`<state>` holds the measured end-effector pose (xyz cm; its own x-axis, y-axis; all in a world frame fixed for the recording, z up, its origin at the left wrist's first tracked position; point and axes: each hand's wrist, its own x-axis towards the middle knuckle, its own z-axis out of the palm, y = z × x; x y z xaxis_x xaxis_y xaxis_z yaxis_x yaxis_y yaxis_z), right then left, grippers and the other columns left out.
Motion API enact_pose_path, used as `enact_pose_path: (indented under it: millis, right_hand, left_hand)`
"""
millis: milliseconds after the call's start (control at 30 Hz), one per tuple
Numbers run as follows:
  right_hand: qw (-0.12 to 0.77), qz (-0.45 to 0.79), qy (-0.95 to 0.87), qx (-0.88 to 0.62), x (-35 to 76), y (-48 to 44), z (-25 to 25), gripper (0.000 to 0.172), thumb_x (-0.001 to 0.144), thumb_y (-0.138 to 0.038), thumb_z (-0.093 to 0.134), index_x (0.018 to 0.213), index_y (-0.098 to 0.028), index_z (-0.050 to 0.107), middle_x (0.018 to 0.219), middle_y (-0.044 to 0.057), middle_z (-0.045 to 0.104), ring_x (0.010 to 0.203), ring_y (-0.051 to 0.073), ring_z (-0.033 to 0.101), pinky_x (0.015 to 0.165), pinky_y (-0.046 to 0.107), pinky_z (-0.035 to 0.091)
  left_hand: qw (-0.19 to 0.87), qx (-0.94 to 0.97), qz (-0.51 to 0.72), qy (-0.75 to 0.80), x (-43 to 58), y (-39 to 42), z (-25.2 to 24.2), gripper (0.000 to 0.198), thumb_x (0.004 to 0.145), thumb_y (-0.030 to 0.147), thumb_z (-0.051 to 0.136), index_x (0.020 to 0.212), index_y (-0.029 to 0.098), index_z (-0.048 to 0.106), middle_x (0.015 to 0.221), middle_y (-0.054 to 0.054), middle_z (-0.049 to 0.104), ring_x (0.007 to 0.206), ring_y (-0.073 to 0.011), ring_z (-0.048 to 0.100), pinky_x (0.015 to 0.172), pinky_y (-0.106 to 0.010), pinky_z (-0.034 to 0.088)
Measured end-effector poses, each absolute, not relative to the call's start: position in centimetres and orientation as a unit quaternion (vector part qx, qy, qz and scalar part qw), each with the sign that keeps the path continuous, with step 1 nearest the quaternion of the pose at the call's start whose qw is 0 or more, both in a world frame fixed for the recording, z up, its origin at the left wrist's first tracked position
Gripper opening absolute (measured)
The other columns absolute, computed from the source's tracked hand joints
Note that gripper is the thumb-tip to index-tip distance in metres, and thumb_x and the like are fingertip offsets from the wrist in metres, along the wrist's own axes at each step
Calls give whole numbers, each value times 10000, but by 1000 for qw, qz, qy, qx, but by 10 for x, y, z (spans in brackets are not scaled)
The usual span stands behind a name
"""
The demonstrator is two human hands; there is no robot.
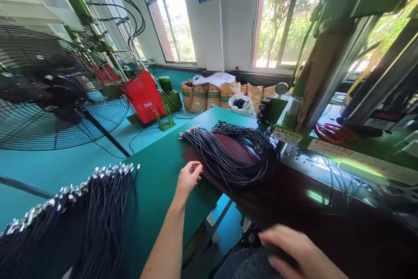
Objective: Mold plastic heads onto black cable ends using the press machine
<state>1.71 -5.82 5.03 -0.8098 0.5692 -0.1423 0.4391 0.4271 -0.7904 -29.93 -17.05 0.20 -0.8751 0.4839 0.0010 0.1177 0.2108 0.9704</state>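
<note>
My left hand [189, 177] is over the green table [150, 183], beside a bundle of black cables [225, 157]. Its fingers are curled together in a pinch, and whatever may be between them is too small to make out. The cables lie bent round in a loop on a dark reddish sheet [231, 144], their metal ends pointing to the back left. My right hand [294, 244] is low in front of my lap, smeared by motion. A gap shows between its thumb and fingers, with nothing visible in it.
Another heap of black cables with shiny ends [107, 196] covers the table's left end. At the right stands a green press [352, 139], with red-handled scissors [333, 133] on it. A large fan [62, 92] is at the left; sacks [212, 94] line the wall.
</note>
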Motion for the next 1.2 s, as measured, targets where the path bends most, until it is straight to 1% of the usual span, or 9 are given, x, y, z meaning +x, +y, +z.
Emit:
enact_pose_path:
  millis: [67,133,300,400,500,600,833,1000,1200]
  right_hand:
    - [90,371,-920,-94,-51,-53,52,300,761,-235,513,1039,-265,621,1048,57,616,994,212,551,885,359,442]
    - [155,260,-951,-66,-114,-49,49,418,737,-176,522,1153,-152,546,1198,114,536,1138,238,436,972,374,357]
    - [131,110,-975,-142,-209,-53,30,727,679,-377,638,1262,-14,399,1175,214,513,1083,307,439,906,412,355]
    - [142,66,-971,-183,-233,-58,19,696,702,-394,617,1253,-31,396,1080,195,541,988,311,464,828,424,361]
    - [148,59,-968,-194,-248,-57,15,446,747,-302,570,1109,-49,508,1010,178,552,962,306,472,813,414,350]
    - [135,78,-968,-196,-260,-50,20,201,772,-187,494,916,-83,588,938,166,582,919,283,519,793,389,361]
    - [134,209,-935,-253,-281,-10,55,73,633,-155,523,615,-135,590,752,156,645,772,291,598,669,352,401]
    - [190,385,-859,-277,-276,23,69,107,702,-212,423,633,-174,496,588,52,582,579,172,565,569,285,419]
    - [264,565,-754,-206,-251,22,72,245,796,-381,321,685,-196,435,411,-84,346,325,96,354,393,239,362]
  left_hand:
    - [126,159,632,748,-311,-160,-7,279,643,374,589,792,139,593,620,-7,582,431,-81,499,335,-160,351]
    - [120,148,650,735,-316,-152,-16,255,638,359,584,754,133,579,607,3,554,428,-71,482,332,-155,352]
    - [101,121,690,706,-318,-143,-34,233,689,337,521,816,141,524,610,28,527,390,-49,427,353,-175,374]
    - [81,99,713,689,-316,-141,-43,204,722,322,483,830,149,496,611,41,505,371,-37,397,356,-171,350]
    - [61,81,733,673,-313,-139,-51,196,741,328,470,838,159,483,613,52,477,376,-32,380,354,-162,317]
    - [52,76,743,663,-310,-138,-57,210,743,351,484,840,165,489,617,52,478,379,-36,378,352,-165,312]
    - [60,67,741,666,-311,-138,-59,227,728,367,503,838,169,513,609,51,479,380,-43,367,355,-173,308]
    - [39,77,731,677,-312,-138,-58,267,698,396,529,820,159,551,611,24,518,392,-61,399,365,-190,320]
    - [48,73,755,650,-310,-144,-44,278,704,418,549,845,179,543,619,50,507,385,-45,360,373,-191,303]
